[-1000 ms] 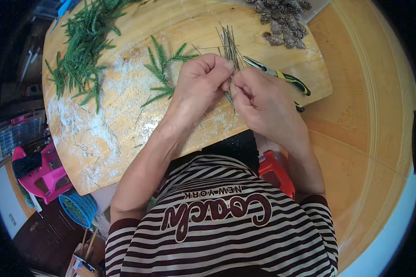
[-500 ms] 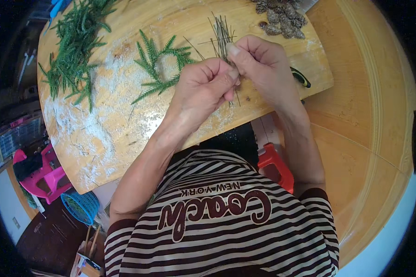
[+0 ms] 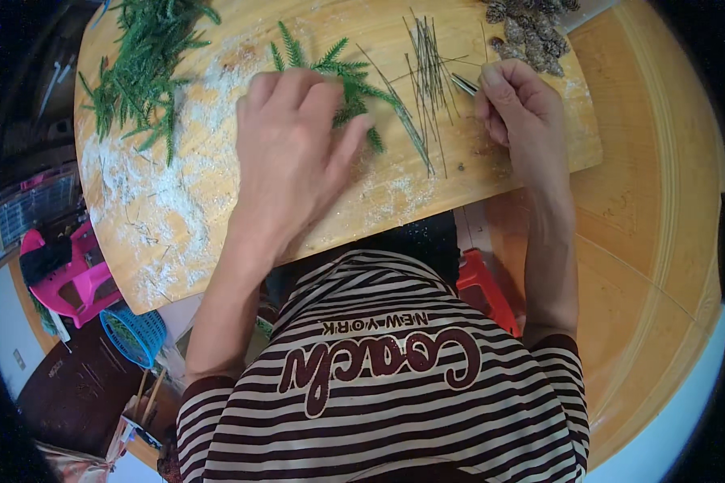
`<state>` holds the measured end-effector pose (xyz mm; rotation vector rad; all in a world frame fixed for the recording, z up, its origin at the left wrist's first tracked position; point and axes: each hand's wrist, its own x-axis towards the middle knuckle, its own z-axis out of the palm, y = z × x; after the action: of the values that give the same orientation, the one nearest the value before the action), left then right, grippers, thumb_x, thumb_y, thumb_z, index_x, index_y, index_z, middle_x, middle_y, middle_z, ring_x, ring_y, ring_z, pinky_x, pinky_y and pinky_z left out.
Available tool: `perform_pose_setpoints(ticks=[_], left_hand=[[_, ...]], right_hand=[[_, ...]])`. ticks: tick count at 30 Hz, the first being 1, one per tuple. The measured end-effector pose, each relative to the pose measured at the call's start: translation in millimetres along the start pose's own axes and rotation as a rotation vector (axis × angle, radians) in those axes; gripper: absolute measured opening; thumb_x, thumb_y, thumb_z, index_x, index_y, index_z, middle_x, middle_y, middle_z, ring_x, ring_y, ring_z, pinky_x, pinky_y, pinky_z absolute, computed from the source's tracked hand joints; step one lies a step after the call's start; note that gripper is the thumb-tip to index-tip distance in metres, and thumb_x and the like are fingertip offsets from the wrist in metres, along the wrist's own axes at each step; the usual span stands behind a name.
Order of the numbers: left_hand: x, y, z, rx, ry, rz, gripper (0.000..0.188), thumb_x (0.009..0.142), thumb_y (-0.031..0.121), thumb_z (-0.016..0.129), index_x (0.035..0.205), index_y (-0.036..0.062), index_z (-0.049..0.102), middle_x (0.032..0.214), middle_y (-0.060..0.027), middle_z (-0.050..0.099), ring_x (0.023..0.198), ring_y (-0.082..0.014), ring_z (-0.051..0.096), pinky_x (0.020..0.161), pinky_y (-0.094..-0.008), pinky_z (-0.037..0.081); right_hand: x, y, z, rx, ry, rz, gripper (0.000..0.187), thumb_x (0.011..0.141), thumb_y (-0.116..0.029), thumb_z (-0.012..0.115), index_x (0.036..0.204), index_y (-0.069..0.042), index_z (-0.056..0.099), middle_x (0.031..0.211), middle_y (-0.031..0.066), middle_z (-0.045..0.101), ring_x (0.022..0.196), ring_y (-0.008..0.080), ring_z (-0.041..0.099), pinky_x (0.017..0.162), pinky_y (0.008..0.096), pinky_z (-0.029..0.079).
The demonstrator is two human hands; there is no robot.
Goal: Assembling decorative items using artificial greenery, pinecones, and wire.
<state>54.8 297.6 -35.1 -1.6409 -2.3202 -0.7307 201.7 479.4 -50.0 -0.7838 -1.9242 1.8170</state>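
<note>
My left hand (image 3: 290, 137) is slightly blurred over the left side of a small ring of green artificial pine sprigs (image 3: 330, 60). Its thumb stands apart from the curled fingers, whose tips are hidden. To the right, my right hand (image 3: 522, 105) is closed, thumb against forefinger, with a thin wire (image 3: 483, 39) sticking up from the pinch. The metal tip of a tool, probably pliers (image 3: 464, 84), shows beside its fingers; the rest is under the hand. Between both hands lies a loose bundle of thin dark wires (image 3: 428, 76) on the wooden table.
A heap of green pine sprigs (image 3: 137, 72) lies at the far left of the table (image 3: 298, 233), and brown pine cones (image 3: 532, 36) at the far right. White flakes are scattered over the wood. Below stand a pink stool (image 3: 64, 274), a blue basket (image 3: 133, 334) and a red object (image 3: 487, 290).
My hands have parted from over the wires. The left has moved left to the sprig ring, and the right has drawn away to the right. The tool's tip has come into sight.
</note>
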Motion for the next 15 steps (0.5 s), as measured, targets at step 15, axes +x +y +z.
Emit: perform_pose_setpoints(ticks=[15], left_hand=[[-16, -29, -16, -0.537, -0.01, -0.282, 0.015, 0.075, 0.004, 0.06, 0.09, 0.0023, 0.061, 0.096, -0.0106, 0.059, 0.095, -0.0285, 0.049, 0.088, -0.0364, 0.035]], right_hand=[[-4, -11, -13, -0.002, 0.117, -0.173, 0.012, 0.09, -0.015, 0.058, 0.091, -0.004, 0.059, 0.071, -0.0044, 0.052, 0.06, 0.0013, 0.042, 0.052, 0.0151, 0.03]])
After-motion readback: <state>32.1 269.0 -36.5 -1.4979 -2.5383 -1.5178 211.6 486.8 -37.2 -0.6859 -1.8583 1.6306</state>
